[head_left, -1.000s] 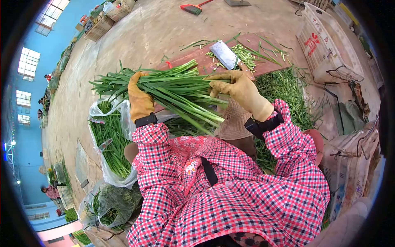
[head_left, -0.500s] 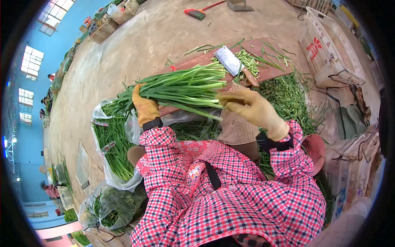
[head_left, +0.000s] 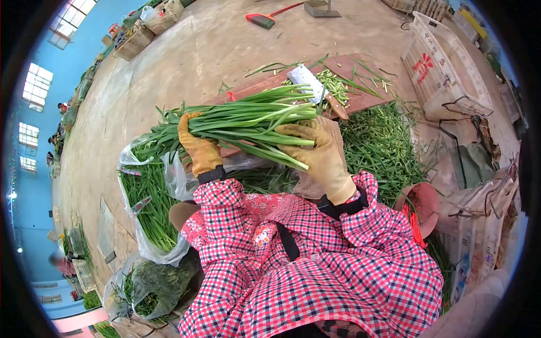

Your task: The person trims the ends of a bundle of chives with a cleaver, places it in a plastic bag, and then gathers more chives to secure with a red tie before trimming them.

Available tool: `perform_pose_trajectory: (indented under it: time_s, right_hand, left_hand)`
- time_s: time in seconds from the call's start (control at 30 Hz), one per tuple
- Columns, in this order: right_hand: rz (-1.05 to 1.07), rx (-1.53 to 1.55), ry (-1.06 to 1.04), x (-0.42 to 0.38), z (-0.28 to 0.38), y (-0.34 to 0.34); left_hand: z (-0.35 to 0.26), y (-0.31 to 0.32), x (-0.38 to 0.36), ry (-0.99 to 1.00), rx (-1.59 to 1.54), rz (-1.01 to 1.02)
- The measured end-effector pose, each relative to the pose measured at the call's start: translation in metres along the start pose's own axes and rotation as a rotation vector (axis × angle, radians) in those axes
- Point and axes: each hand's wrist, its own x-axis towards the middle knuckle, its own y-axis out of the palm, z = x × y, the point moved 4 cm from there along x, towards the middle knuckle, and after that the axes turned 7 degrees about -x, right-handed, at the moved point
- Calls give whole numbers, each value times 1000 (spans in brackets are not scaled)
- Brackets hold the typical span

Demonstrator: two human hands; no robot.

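A loose bunch of long green stalks [head_left: 242, 121] lies across both gloved hands, its pale ends to the right. My left hand [head_left: 200, 145], in an orange-yellow glove, is closed round the leafy part. My right hand [head_left: 318, 158], in a paler yellow glove, has its fingers at the pale ends, curled on the lower stalks. Behind the bunch is a red board [head_left: 369, 98], bearing a cleaver [head_left: 310, 83] with a wooden handle and a heap of short cut pieces [head_left: 336, 87].
Plastic-lined greens [head_left: 155, 208] stand at left, a bagged bundle [head_left: 160, 287] below them. Trimmings [head_left: 383, 152] cover the floor at right, near a white crate [head_left: 445, 67] and a pink bucket [head_left: 420, 205]. A red broom [head_left: 262, 21] lies beyond. People sit far left.
My right hand has moved left and down onto the stalk ends, its fingers now curled against them. Red strands now show at the pink bucket. The whole view has shifted slightly.
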Motion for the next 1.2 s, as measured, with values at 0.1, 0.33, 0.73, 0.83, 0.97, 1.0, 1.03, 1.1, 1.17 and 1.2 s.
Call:
perform_pose_trajectory:
  time_s: [0.1,0.33,0.73,0.83,0.97,1.0,1.03,1.1,1.17,1.2]
  right_hand:
    - [-93,-356,-403,2,4,-1]
    - [-100,-700,-748,-3,15,-1]
    - [-31,-968,-796,-27,21,-13]
    - [-84,-986,-782,-38,22,-27]
    - [-61,-934,-667,-49,30,-45]
    - [-78,-882,-643,-52,34,-49]
    - [-96,-830,-621,-54,36,-54]
    - [-165,-767,-636,-56,42,-62]
    - [-194,-790,-510,-63,51,-76]
    - [-204,-801,-448,-68,53,-86]
  left_hand:
    - [-10,2,-3,63,253,43]
    - [39,-17,16,-136,-267,-42]
    - [-3,25,13,-273,-779,28]
    - [-6,28,15,-333,-843,27]
    - [-5,36,13,-385,-780,23]
    - [1,34,14,-390,-792,42]
    - [6,30,13,-340,-659,50]
    - [23,24,24,-438,-837,112]
    - [6,30,18,-282,-687,30]
    - [5,29,19,-322,-716,37]
